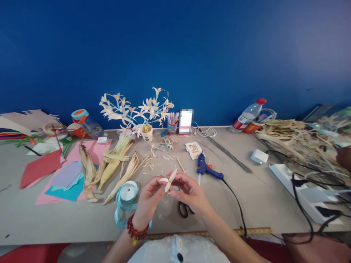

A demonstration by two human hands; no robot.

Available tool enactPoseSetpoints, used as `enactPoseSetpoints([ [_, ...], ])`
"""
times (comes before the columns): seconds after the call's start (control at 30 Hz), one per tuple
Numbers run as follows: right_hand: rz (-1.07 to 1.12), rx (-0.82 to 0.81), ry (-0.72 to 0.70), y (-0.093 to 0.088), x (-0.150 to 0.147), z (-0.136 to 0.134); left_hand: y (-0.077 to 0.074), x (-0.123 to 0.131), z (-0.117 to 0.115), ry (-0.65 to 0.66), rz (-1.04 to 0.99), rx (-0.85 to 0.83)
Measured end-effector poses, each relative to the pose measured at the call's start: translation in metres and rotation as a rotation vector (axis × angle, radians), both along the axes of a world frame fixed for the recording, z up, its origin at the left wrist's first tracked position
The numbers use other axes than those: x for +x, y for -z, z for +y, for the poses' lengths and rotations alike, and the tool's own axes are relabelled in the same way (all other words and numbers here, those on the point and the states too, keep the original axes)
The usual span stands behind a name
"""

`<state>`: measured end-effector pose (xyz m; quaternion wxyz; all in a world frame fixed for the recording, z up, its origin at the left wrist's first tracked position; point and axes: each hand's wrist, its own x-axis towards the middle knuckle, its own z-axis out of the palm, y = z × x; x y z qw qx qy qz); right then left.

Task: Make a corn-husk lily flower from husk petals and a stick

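Between my two hands, above the table's front middle, is a small pale corn-husk flower (170, 180) with narrow pointed petals. My left hand (151, 195) pinches it from the left, and a beaded red bracelet circles that wrist. From the other side, my right hand (189, 190) has its fingers closed at the flower too. Black-handled scissors (183, 210) lie under my right hand, their blades mostly hidden. A roll of light blue ribbon (128, 191) sits just left of my left hand. Off to the right rests a blue glue gun (207, 168).
Dried corn husks (116, 164) and coloured paper (65, 180) spread across the left. Finished husk flowers stand in a white cup (146, 133) at the back. Thin wires (230, 155), a bottle (248, 115) and a power strip (298, 190) with black cables occupy the right.
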<state>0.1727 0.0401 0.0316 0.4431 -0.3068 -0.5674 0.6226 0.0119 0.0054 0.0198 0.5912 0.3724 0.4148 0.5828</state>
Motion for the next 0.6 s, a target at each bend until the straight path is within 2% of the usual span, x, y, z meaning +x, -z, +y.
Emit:
enactPoseSetpoints([
  [0.07, -0.233, 0.172, 0.068, 0.006, 0.023, 0.009, 0.000, -0.002, 0.000, -0.020, 0.005, -0.017],
  [0.13, -0.596, 0.359, 0.275, 0.015, 0.055, 0.022, 0.000, -0.003, 0.002, -0.041, 0.016, -0.029],
  [0.2, -1.003, 0.474, 0.425, 0.025, 0.088, 0.035, -0.001, -0.003, 0.004, -0.052, 0.008, -0.035],
  [0.23, -1.181, 0.489, 0.468, 0.031, 0.103, 0.041, -0.002, -0.003, 0.005, -0.052, -0.002, -0.036],
  [0.3, -1.434, 0.484, 0.422, 0.040, 0.122, 0.050, -0.003, -0.001, 0.007, -0.055, -0.022, -0.039],
  [0.4, -1.533, 0.492, 0.308, 0.049, 0.131, 0.059, -0.004, 0.004, 0.008, -0.059, -0.035, -0.047],
  [0.6, -1.502, 0.530, 0.203, 0.051, 0.132, 0.074, -0.004, 0.002, 0.008, -0.098, -0.017, -0.052],
])
